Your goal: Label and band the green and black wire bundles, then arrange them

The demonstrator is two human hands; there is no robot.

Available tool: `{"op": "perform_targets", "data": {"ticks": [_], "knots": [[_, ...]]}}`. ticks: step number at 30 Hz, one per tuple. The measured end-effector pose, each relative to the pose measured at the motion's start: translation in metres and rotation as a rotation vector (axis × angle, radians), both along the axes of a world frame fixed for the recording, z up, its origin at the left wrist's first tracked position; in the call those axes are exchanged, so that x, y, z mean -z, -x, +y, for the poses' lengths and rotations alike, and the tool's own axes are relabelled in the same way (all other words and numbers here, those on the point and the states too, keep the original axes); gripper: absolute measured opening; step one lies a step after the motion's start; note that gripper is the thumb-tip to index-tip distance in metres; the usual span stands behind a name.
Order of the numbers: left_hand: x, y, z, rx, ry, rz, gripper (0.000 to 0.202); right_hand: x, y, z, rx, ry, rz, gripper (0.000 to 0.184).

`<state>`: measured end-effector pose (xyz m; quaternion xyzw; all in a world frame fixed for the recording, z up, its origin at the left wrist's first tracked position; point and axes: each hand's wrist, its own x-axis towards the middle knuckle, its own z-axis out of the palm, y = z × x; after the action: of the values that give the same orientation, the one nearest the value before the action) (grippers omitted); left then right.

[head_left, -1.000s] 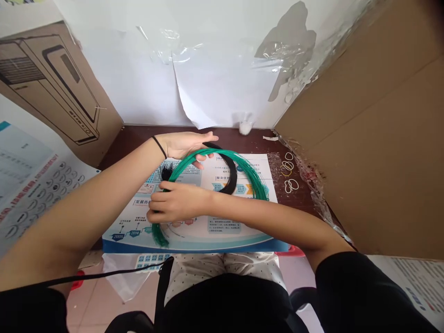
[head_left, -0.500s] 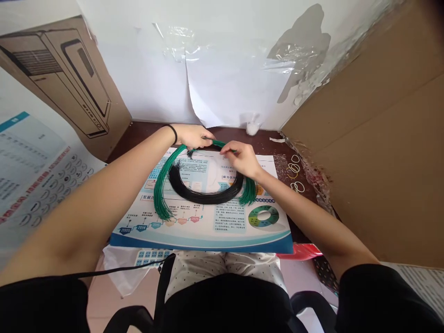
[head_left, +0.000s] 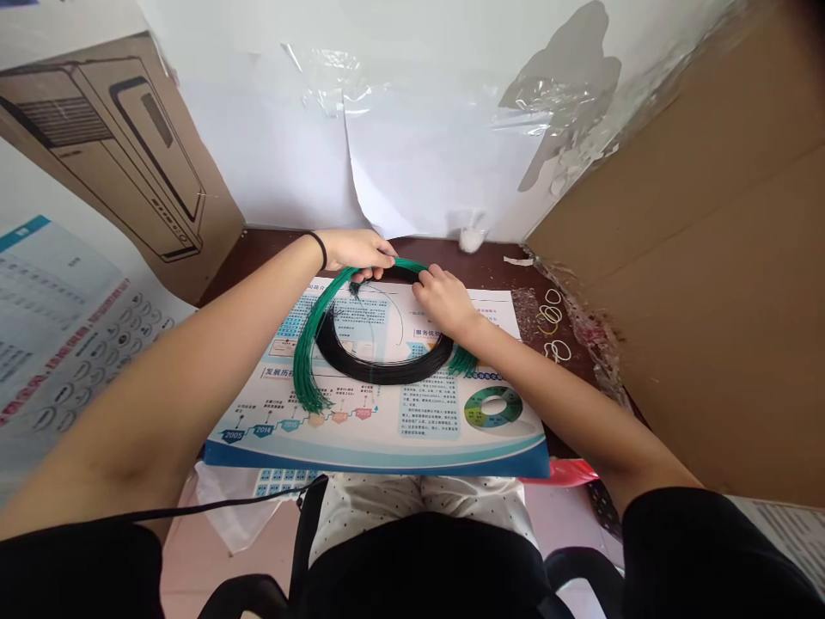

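Note:
A bundle of green wires [head_left: 312, 344] arches over a curved bundle of black wires [head_left: 387, 370] on the printed sheet. My left hand [head_left: 362, 253] is closed round the green bundle at the top of its arc. Just to the right, my right hand [head_left: 446, 299] has its fingers closed on the same bundle. Cut green ends fan out at the lower left, and more show below my right wrist. One thin loose strand hangs in a curve inside the ring. The fingertips of my right hand are partly hidden.
The printed sheet [head_left: 380, 447] covers much of the dark table [head_left: 258, 249]. A small clear cup [head_left: 473, 237] stands by the wall. Several rubber bands [head_left: 550, 311] lie at the right. Cardboard [head_left: 702, 284] rises on the right, with a printed carton [head_left: 122, 146] on the left.
My right hand has turned over, its fingers now curled on the green wires. The green bundle has shifted slightly right, and a loose thin strand now shows inside the ring.

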<state>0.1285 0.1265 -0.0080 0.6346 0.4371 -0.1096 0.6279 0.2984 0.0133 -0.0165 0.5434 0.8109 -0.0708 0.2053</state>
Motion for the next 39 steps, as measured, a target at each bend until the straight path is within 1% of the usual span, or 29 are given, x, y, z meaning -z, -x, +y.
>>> {"op": "perform_targets", "data": {"ticks": [2, 5, 8, 12, 14, 16, 18, 19, 21, 22, 23, 25, 26, 28, 30, 32, 34, 35, 37, 38, 39], "knots": [[0.005, 0.0, -0.003, -0.062, -0.013, -0.001, 0.04, -0.002, -0.001, 0.002, -0.005, 0.018, 0.0, 0.043], [0.012, 0.0, -0.005, -0.076, -0.01, -0.016, 0.036, -0.007, -0.005, 0.005, -0.005, 0.056, 0.002, 0.04], [0.018, -0.001, -0.004, -0.084, -0.011, -0.047, 0.035, -0.008, -0.01, 0.009, 0.015, 0.083, 0.002, 0.031], [0.026, -0.002, -0.003, -0.092, -0.012, -0.076, 0.035, -0.005, -0.016, 0.013, -0.071, 0.114, 0.034, 0.028], [0.028, -0.002, -0.004, -0.091, 0.006, -0.082, 0.032, -0.005, -0.021, 0.017, -0.093, 0.156, 0.121, 0.028], [0.028, 0.0, -0.006, -0.121, 0.061, -0.083, 0.03, -0.008, -0.032, 0.025, -0.075, 0.159, 0.297, 0.027], [0.028, 0.004, -0.01, -0.188, 0.129, -0.106, 0.034, -0.016, -0.05, 0.04, 0.01, 0.039, 0.492, 0.026], [0.028, 0.006, -0.012, -0.224, 0.157, -0.127, 0.037, -0.02, -0.062, 0.05, 0.113, -0.065, 0.541, 0.024], [0.029, 0.01, -0.015, -0.277, 0.185, -0.17, 0.048, -0.026, -0.086, 0.073, 0.363, -0.262, 0.522, 0.022], [0.031, 0.012, -0.017, -0.291, 0.188, -0.184, 0.052, -0.028, -0.098, 0.085, 0.461, -0.326, 0.494, 0.022], [0.033, 0.014, -0.018, -0.299, 0.186, -0.192, 0.055, -0.027, -0.109, 0.096, 0.529, -0.358, 0.475, 0.022], [0.037, 0.015, -0.019, -0.296, 0.169, -0.194, 0.054, -0.023, -0.124, 0.115, 0.575, -0.353, 0.452, 0.019], [0.04, 0.015, -0.019, -0.287, 0.157, -0.189, 0.05, -0.019, -0.129, 0.121, 0.575, -0.339, 0.422, 0.017], [0.044, 0.015, -0.02, -0.269, 0.136, -0.176, 0.035, -0.012, -0.132, 0.127, 0.569, -0.304, 0.36, 0.011], [0.047, 0.014, -0.02, -0.268, 0.109, -0.172, 0.018, -0.008, -0.128, 0.126, 0.547, -0.301, 0.324, 0.01], [0.046, 0.015, -0.021, -0.266, 0.074, -0.173, 0.012, -0.009, -0.119, 0.116, 0.496, -0.347, 0.319, 0.015], [0.04, 0.019, -0.02, -0.231, 0.049, -0.169, 0.014, -0.013, -0.104, 0.102, 0.408, -0.383, 0.333, 0.02], [0.036, 0.021, -0.019, -0.208, 0.047, -0.17, 0.017, -0.016, -0.095, 0.093, 0.358, -0.37, 0.353, 0.021], [0.025, 0.028, -0.016, -0.179, 0.054, -0.182, 0.02, -0.02, -0.076, 0.077, 0.214, -0.285, 0.425, 0.024], [0.018, 0.032, -0.015, -0.178, 0.053, -0.185, 0.022, -0.021, -0.066, 0.07, 0.17, -0.251, 0.432, 0.025], [0.012, 0.036, -0.014, -0.169, 0.04, -0.181, 0.024, -0.021, -0.057, 0.064, 0.166, -0.22, 0.414, 0.025]]}}
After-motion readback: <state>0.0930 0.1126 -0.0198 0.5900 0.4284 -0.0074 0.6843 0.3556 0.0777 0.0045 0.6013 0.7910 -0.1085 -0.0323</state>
